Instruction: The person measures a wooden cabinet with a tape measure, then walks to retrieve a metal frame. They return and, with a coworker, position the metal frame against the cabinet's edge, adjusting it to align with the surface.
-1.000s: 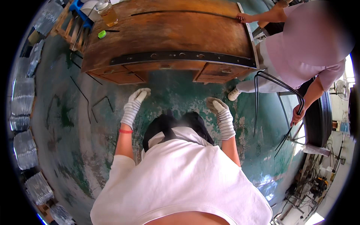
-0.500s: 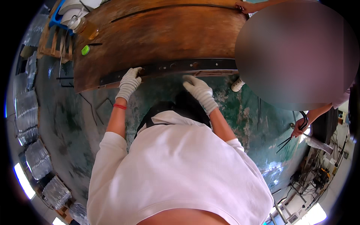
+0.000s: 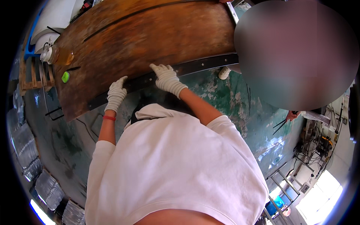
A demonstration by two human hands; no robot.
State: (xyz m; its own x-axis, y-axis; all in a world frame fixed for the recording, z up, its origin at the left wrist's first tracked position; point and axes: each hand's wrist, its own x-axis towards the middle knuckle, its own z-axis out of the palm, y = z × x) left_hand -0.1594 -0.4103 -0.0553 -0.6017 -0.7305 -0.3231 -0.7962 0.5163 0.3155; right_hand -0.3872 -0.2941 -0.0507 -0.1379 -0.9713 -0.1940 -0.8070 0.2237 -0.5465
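Both my hands wear cream knitted work gloves. Along the table's near edge runs a long black metal bar (image 3: 194,66) with round holes. My left hand (image 3: 116,94) grips this bar towards its left part, with some fingers hidden from sight. Farther right, my right hand (image 3: 167,79) lies across the bar, its fingers spread and their tips reaching the wooden tabletop (image 3: 123,48). A thin dark strip (image 3: 131,15) crosses the far side of the table, and a co-worker's hand (image 3: 225,1) shows at its right end.
A jug of amber liquid (image 3: 62,55) and a green round item (image 3: 65,77) stand on the table's left. At right is a co-worker, whose other hand (image 3: 291,115) holds thin dark rods. Wrapped silver bundles (image 3: 48,189) line the left side; a metal frame (image 3: 287,180) stands lower right.
My right hand has come up and left from beside the bar onto it. My left hand stays at the bar. The view has turned, tilting the table, and the co-worker has shifted slightly.
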